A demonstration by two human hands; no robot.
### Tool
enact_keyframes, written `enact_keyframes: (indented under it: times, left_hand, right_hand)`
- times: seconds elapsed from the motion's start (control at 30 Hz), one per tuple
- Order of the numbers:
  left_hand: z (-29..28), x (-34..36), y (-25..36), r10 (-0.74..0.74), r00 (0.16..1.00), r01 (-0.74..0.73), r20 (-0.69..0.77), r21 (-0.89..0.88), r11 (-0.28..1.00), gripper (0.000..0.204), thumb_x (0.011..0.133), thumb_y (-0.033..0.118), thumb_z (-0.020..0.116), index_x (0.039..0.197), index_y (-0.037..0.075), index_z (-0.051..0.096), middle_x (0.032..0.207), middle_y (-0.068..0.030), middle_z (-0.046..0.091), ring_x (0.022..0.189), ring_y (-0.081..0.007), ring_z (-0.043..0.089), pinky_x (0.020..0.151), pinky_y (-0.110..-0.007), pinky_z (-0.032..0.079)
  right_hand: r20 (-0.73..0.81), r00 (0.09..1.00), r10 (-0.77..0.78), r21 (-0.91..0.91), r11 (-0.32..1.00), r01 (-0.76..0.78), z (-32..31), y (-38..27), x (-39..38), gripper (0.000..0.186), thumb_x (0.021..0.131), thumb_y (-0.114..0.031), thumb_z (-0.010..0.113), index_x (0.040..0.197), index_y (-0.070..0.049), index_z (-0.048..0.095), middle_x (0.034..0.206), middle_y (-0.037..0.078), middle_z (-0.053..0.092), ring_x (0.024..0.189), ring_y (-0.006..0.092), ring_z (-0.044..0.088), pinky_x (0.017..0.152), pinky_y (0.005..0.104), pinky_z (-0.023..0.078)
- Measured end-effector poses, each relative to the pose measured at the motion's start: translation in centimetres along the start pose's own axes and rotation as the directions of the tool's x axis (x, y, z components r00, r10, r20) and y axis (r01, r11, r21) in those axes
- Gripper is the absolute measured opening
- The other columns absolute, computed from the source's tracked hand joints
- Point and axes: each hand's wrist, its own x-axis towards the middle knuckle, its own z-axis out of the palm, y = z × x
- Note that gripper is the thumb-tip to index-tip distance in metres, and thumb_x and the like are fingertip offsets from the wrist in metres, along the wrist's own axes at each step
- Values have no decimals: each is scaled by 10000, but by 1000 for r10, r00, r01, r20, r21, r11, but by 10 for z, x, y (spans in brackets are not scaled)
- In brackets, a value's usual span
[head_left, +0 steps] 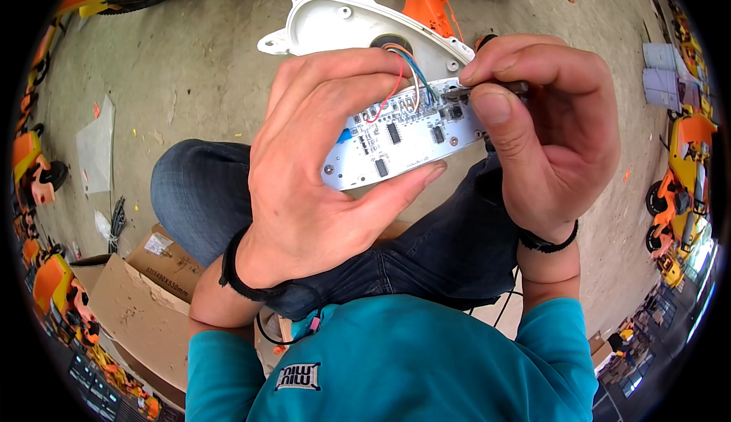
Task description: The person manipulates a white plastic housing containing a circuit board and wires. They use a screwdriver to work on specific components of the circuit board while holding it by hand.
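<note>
A white circuit board [411,136] with black chips is held above my lap in my left hand [304,163], thumb along its lower edge and fingers over its top. Red, white, blue and green wires [407,64] run from it toward a dark round part inside a white plastic housing [327,26] behind it. My right hand [552,125] pinches a small dark tool [518,89] at the board's upper right corner, where its tip sits among components. An orange plastic piece [422,3] lies just behind the housing.
Open cardboard boxes [137,308] stand at my lower left. A clear plastic sheet [97,152] and a coiled black cable [116,224] lie on the concrete floor [183,87]. Rows of orange and yellow toy vehicles [678,178] line both sides and the top. Light boxes [661,76] are at right.
</note>
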Motion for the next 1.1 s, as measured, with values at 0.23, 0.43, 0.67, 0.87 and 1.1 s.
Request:
enact_keyframes:
  times: [0.23,0.43,0.67,0.87,1.1]
  left_hand:
    - [0,0,-1,15,1000,-15,-10,-11,1000,587,675,55,882,1203,-45,645,1264,-195,649,1160,-292,629,1006,-393,497]
    - [1,-1,-2,14,1000,-15,-25,-23,1000,589,668,44,882,1198,-49,641,1257,-199,650,1155,-293,627,996,-396,502]
    - [1,0,-1,28,999,-29,-26,-21,999,596,653,34,882,1192,-51,641,1250,-200,655,1149,-306,627,983,-400,506]
    - [1,0,-2,35,999,-35,-36,-17,999,598,649,40,886,1187,-49,642,1248,-200,658,1143,-307,628,980,-403,508]
    - [1,1,-1,33,999,-33,-41,-6,999,597,644,45,889,1181,-49,646,1241,-199,663,1136,-307,630,975,-400,508]
  right_hand:
    - [-9,999,-36,17,999,36,0,2,0,221,959,25,670,1138,16,541,1055,182,659,968,192,641,917,311,504]
    - [4,998,-63,-15,998,63,2,2,1,219,958,24,671,1132,19,539,1059,187,654,966,204,644,915,321,510]
    - [-2,999,-49,-13,999,49,2,-1,0,208,959,26,662,1124,15,535,1061,185,648,957,203,638,910,322,508]
    - [-39,999,-35,41,998,37,4,-1,0,204,958,24,662,1119,13,538,1058,182,646,949,197,627,903,315,503]
    - [-13,999,-47,11,999,47,3,0,1,196,961,22,662,1115,17,541,1051,181,652,960,198,634,910,316,505]
